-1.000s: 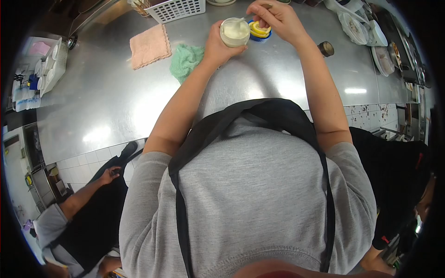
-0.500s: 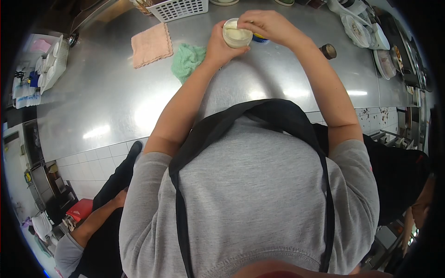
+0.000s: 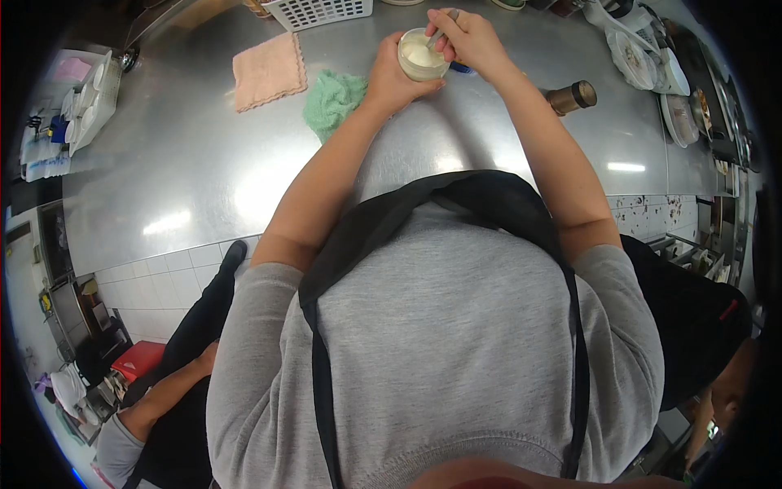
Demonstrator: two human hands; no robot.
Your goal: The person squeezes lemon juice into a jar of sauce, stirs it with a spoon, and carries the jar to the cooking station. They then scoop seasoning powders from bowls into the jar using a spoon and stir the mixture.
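My left hand (image 3: 393, 80) is wrapped round a clear jar (image 3: 420, 72) of pale creamy stuff, tipped a little towards me above the steel counter. Pinched in my right hand (image 3: 474, 42) is a spoon (image 3: 436, 37); its grey handle shows, and its lower end is down in the cream. A blue and yellow object (image 3: 461, 68), perhaps a lid, lies partly hidden under my right hand. Left of the jar a crumpled green cloth (image 3: 334, 104) rests on the counter beside a flat peach cloth (image 3: 269, 72).
A brown cylindrical container (image 3: 575, 97) lies or stands right of my right forearm. At the back is a white basket (image 3: 322, 11). Dishes and plastic containers (image 3: 631, 61) line the right side, a white rack (image 3: 94, 106) the left. One person (image 3: 175, 391) is at lower left, another (image 3: 692, 318) at right.
My right hand has shifted up and the spoon handle now shows in its fingers. The jar has moved slightly right. More of the brown container is visible past my forearm.
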